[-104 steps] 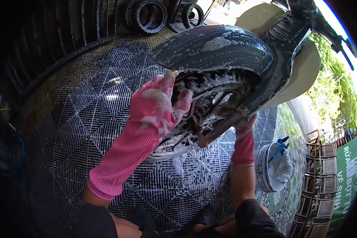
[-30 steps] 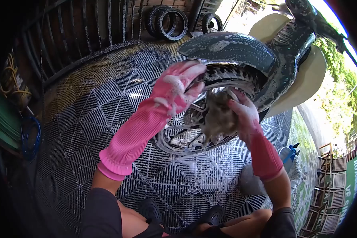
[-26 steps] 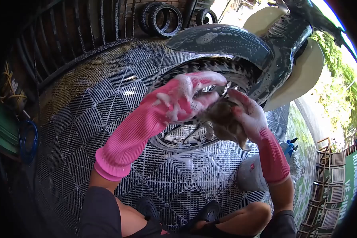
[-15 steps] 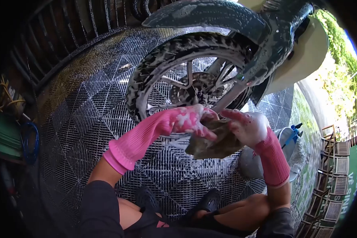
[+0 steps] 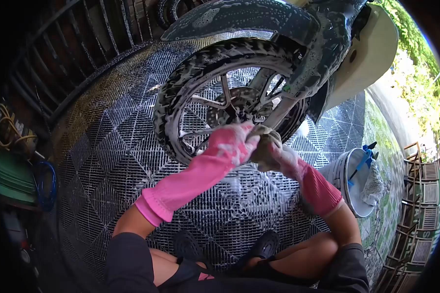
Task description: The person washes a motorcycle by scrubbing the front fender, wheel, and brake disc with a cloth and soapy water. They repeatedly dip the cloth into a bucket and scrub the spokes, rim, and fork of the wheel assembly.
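A wet olive-brown cloth [image 5: 265, 155] is bunched between my two hands, in front of the lower part of a motorbike's front wheel [image 5: 173, 117]. My left hand [image 5: 233, 140], in a soapy pink glove, is closed on the cloth's left side. My right hand [image 5: 284, 157], gloved in pink and foamy too, grips it from the right. White suds coat the tyre and rim. Above the wheel is the dark green front fender [image 5: 244, 22], wet with foam. The fork leg [image 5: 279, 113] slopes down just behind the cloth.
To the right stands a bucket [image 5: 344, 171] with a blue-handled brush [image 5: 361, 166] and a pale rag [image 5: 374, 185] over its rim. A metal railing [image 5: 83, 49] runs along the left. Wet grid tiles [image 5: 117, 161] cover the floor. A blue hose coil [image 5: 46, 185] lies far left.
Both hands have drawn together, and the cloth, spread and hanging before, is now bunched up between them. The view has shifted slightly, showing more of the bucket.
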